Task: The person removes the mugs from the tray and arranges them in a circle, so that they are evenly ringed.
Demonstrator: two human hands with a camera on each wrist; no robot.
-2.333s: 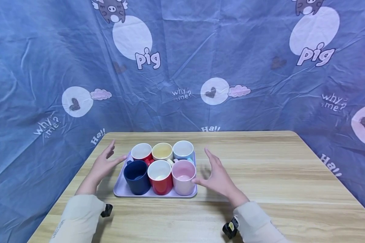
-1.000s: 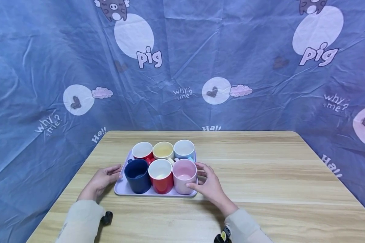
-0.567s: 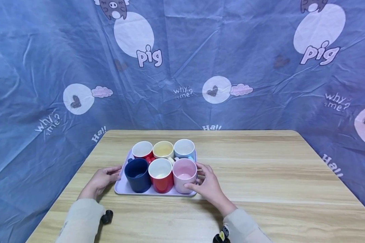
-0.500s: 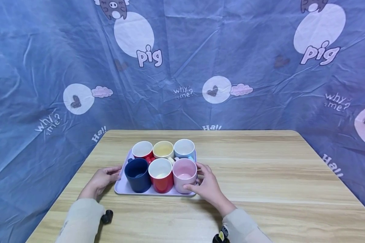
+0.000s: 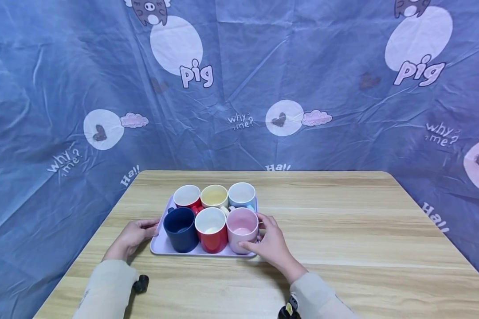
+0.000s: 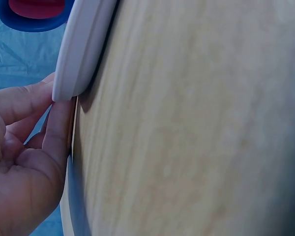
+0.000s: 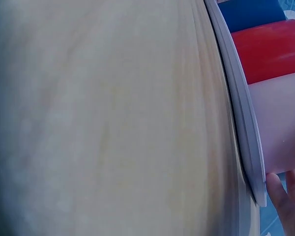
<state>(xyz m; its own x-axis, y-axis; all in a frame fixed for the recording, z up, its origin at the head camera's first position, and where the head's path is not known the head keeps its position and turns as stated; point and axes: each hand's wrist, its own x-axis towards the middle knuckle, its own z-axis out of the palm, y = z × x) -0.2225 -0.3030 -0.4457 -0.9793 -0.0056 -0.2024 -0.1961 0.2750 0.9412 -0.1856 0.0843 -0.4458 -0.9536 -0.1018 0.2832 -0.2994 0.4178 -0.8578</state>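
A lilac tray (image 5: 159, 248) lies on the wooden table and bears two rows of upright mugs. In front stand a navy mug (image 5: 180, 235), a red mug (image 5: 213, 241) with a white inside, and a pink mug (image 5: 239, 239). My left hand (image 5: 128, 237) pinches the tray's left rim; in the left wrist view its thumb lies over the rim (image 6: 76, 54) and a finger beside it. With my right hand (image 5: 277, 246) I grip the pink mug, thumb on its front, fingers at its right side. The mug partly hides those fingers.
Behind them are another red mug (image 5: 186, 196), a cream mug (image 5: 214, 197) and a light blue mug (image 5: 241, 195), touching or nearly so. The wooden tabletop (image 5: 343, 230) stretches to the right of the tray. A blue patterned cloth (image 5: 239, 66) hangs behind the table.
Both hands came in from beside the tray: the left lowered onto its left rim, the right closed round the pink mug. Since then the right thumb has slid slightly left; tray and mugs stay put.
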